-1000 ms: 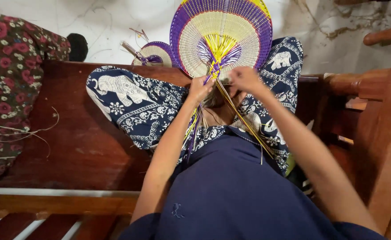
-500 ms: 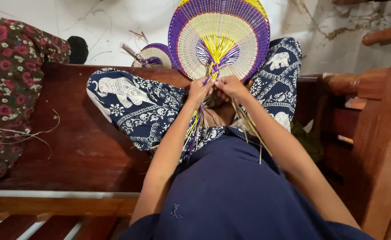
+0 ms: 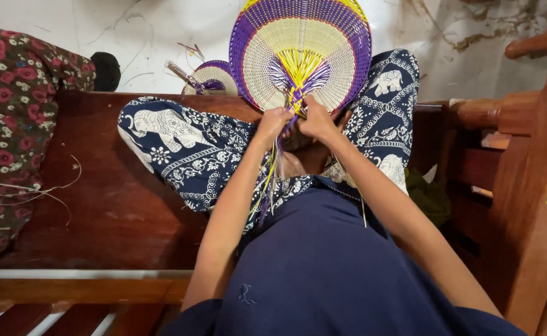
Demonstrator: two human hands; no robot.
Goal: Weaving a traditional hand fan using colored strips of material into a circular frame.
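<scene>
fingers [image 3: 284, 117] of both hands are pinching the plaited strips at the base of the big woven fan [image 3: 301, 53], which is standing on the lap between the knees. left hand [image 3: 274, 122] and right hand [image 3: 317, 119] are touching, both clenched on strands. loose strips [image 3: 267, 180] are dangling below (easy to snag or slip), so the plait could be loosening if the grip is easing. wooden bench [image 3: 111, 199] is lying around, floral cushion [image 3: 12, 93] at the left, smaller fan [image 3: 210, 78] behind the knee.

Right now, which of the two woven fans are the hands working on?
The large purple-rimmed fan at centre; both hands grip strands at its base. The smaller fan lies untouched behind, left.
</scene>
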